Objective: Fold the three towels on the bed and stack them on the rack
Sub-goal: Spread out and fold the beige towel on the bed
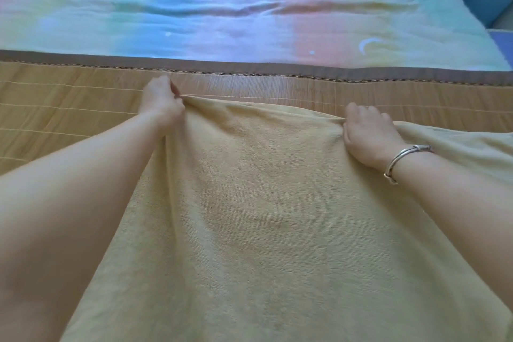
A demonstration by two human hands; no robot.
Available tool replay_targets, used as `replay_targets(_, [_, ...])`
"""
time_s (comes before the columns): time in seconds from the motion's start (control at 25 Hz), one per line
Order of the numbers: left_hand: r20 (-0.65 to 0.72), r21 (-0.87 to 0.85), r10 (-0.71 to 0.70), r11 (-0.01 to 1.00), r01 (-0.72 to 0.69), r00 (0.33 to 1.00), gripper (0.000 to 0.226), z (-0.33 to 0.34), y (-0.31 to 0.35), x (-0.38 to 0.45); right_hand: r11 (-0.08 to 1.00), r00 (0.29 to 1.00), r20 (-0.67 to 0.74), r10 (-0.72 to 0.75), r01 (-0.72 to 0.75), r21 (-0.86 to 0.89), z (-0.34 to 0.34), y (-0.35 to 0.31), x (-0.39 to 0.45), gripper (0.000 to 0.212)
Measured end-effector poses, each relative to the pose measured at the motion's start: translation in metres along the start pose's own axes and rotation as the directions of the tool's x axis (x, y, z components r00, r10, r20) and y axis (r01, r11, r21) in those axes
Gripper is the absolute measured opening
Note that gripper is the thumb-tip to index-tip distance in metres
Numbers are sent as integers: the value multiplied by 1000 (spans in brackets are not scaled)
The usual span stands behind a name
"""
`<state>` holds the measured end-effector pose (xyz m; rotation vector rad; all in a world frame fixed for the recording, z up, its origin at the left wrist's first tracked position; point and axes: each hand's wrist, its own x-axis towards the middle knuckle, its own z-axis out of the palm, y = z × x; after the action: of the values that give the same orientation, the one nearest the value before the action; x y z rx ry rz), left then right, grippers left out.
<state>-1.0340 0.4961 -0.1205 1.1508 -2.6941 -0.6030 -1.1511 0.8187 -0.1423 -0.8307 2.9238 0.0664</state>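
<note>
- The bed (249,8) fills the whole view; its far part, well beyond the fingers of both hands, is covered by a pastel sheet (194,16) in bands of pink, green, blue and peach with small pale dots and a crescent shape.
- A woven bamboo mat (69,108) lies over the near part of the bed, its brown stitched border (277,71) running across just beyond the fingertips of the left hand.
- A tan towel (263,216) is spread on the mat, reaching from the fingers down to the bottom of the view; its far edge sags slightly between the two hands, and more of it runs out to the right past the right wrist.
- The left hand (162,104) holds the towel's far left corner: its fingers are curled in and pinch the cloth, which bunches into folds right beside them.
- The right hand (366,130) is at the towel's far edge further right; its fingers (361,112) lie close together and bend down over the edge, with the thumb side pulling a small crease in the cloth. Whether the fingertips grip under the edge or only press on it cannot be told, as they are hidden behind the knuckles.
- A silver bangle (399,162) circles the right wrist, on the near side of that hand's fingers.
- Both bare forearms reach in from the lower corners, over the towel's sides.
</note>
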Motion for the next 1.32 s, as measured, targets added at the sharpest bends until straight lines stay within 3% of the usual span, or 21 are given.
replay_targets(0.08, [193, -3, 71, 997, -72, 979, 61, 15, -2, -15, 999, 999, -16, 40, -39, 13, 18, 1, -2, 23])
replay_targets(0.16, [228, 19, 131, 990, -139, 965, 67, 22, -5, -24, 997, 998, -33, 54, -52, 57, 27, 1, -3, 24])
replay_targets(0.32, [147, 320, 175, 923, -214, 974, 55, 34, 4, -33, 993, 998, 11, 65, -65, 100, 28, 5, 1, 25])
replay_targets(0.36, [79, 316, 168, 931, -185, 983, 58, 40, 10, -40, 993, 998, 15, 66, -68, 95, 29, 3, 2, 26])
replay_targets(0.44, [19, 142, 184, 973, -184, 983, 62, 52, 35, -76, 996, 997, 15, 73, -74, 55, 29, 1, 0, 27])
replay_targets(0.52, [128, -11, 344, 938, -345, 930, 60, 66, 66, -128, 996, 996, 14, 83, -83, 28, 27, -1, 0, 28])
replay_targets(0.6, [335, 29, 433, 883, -469, 837, 65, 82, 86, -172, 994, 997, -9, 78, -77, 74, 24, -1, -3, 32])
replay_targets(0.64, [396, 101, 433, 856, -508, 810, 71, 91, 89, -180, 989, 997, -42, 61, -55, 139, 21, 1, -10, 36])
replay_targets(0.76, [477, 246, 340, 833, -495, 810, 81, 100, 88, -168, 935, 981, -191, 7, 62, 350, 13, 20, -65, 49])
replay_targets(0.84, [529, 335, 243, 821, -463, 813, 81, 97, 98, -162, 922, 974, -215, 72, 17, 388, 12, 50, -120, 51])
replay_targets(0.92, [481, 405, 205, 810, -424, 852, 73, 94, 116, -180, 919, 970, -153, 190, -121, 376, 10, 82, -174, 54])
replay_targets(1.0, [382, 295, 298, 857, -421, 875, 56, 94, 134, -221, 885, 938, -134, 320, -246, 396, 6, 107, -213, 57])
replay_targets(1.08, [379, 55, 433, 871, -487, 818, 51, 95, 158, -282, 801, 860, -125, 494, -394, 451, -4, 130, -253, 54])
replay_targets(1.16, [466, -70, 514, 833, -549, 720, 53, 96, 183, -346, 666, 770, 14, 638, -561, 492, -5, 155, -298, 51])
replay_targets(1.24, [550, -50, 540, 782, -621, 637, 60, 100, 198, -391, 578, 727, 251, 640, -670, 466, 1, 168, -340, 52])
replay_targets(1.32, [580, -15, 502, 794, -607, 642, 63, 104, 201, -408, 597, 713, 442, 544, -699, 394, 4, 164, -377, 48])
